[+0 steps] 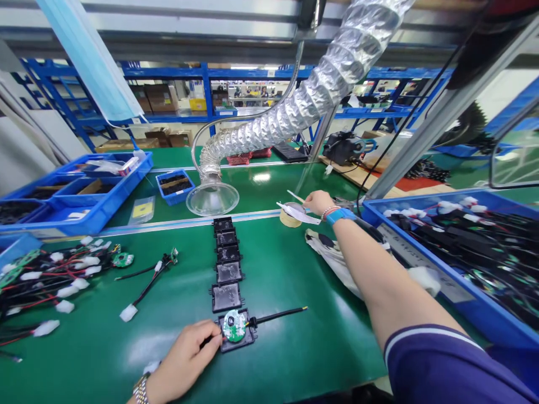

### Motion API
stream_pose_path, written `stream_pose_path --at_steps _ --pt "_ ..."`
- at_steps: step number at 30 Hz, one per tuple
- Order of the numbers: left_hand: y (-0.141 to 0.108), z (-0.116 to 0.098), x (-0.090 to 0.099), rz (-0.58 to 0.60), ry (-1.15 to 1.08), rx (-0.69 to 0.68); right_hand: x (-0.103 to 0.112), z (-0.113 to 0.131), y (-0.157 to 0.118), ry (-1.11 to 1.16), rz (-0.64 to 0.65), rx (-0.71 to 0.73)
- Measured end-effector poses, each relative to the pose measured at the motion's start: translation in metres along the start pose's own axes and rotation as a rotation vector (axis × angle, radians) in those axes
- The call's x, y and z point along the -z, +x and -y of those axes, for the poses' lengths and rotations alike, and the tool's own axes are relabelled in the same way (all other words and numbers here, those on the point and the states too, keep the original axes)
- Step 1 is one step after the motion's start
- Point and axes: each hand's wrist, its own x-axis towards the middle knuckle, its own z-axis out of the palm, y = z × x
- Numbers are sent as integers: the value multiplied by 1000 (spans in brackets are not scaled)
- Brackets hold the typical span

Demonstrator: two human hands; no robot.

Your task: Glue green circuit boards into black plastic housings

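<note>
My left hand (189, 356) is closed at the left edge of the nearest black plastic case (238, 345). Its thumb and index finger pinch the wires of a round green circuit board (234, 325) resting in that case; a white connector pokes out below the hand. A black cable (280, 315) runs right from the board. Further off, my right hand (319, 202) is closed on a thin pale stick (296, 196), above a tape roll (290, 217) with a white flat piece (298, 213) lying across it. Several more black cases (228, 272) line up beyond the nearest one.
Wired circuit boards (63, 280) are heaped at left. A blue bin (421, 252) of cabled parts stands at right, beside a pale cloth item (332, 258). A clear fume hood (213, 199) on a silver duct hangs over the bench. Blue divided trays (105, 205) sit at back left.
</note>
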Motion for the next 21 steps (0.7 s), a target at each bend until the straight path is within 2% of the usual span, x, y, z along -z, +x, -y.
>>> stream_pose_path --at_steps 5,8,10,16,21 --pt "-1 4 -1 46 -2 5 50 -40 -4 -46 -59 -152" --pt "-2 6 -2 62 -8 8 59 -56 -18 -56 -59 -204" --pt "-2 5 -2 58 -7 5 48 -58 -31 -43 -50 -216" --pt "-1 2 -1 44 -10 4 -12 -56 -57 -31 34 -235" --pt "-2 2 -1 49 5 -1 -29 -67 -64 -69 47 -290"
